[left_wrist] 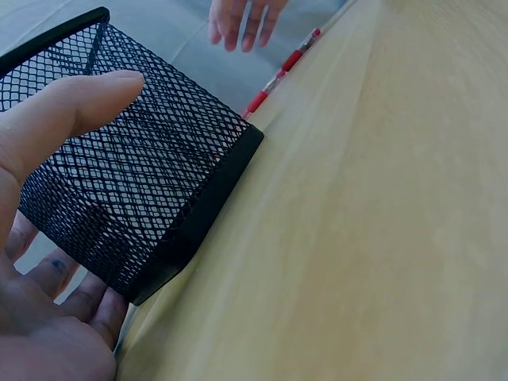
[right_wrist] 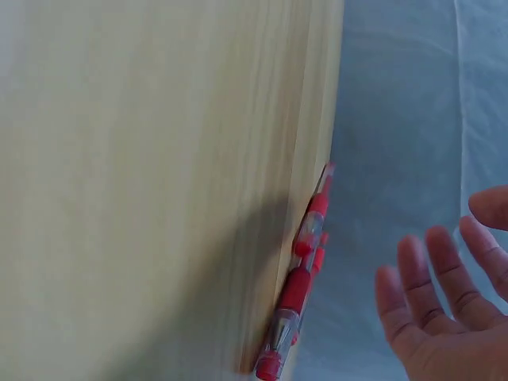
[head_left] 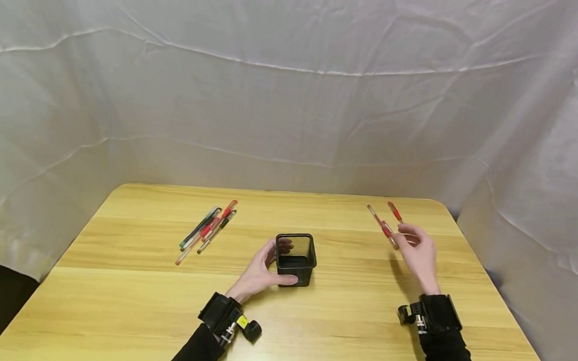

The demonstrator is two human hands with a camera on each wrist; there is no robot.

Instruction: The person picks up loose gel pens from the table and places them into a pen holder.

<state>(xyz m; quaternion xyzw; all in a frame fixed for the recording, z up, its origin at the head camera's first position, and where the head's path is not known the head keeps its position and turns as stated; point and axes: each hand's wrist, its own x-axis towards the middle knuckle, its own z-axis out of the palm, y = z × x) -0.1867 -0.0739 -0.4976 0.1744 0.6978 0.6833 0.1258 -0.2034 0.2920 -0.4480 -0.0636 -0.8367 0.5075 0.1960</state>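
A black mesh pen holder stands upright on the wooden table, near the middle. My left hand grips it from the left; in the left wrist view the thumb lies along one mesh side while the other fingers reach round another. Over on the right, my right hand hovers above the table with nothing in it. Just beyond its fingers lie several red pens, partly hidden by the hand. In the right wrist view those red pens lie apart from the loosely bent fingers.
To the left of the holder, several pens with red, black and green parts lie in a loose bundle. A pale cloth hangs behind and beside the table.
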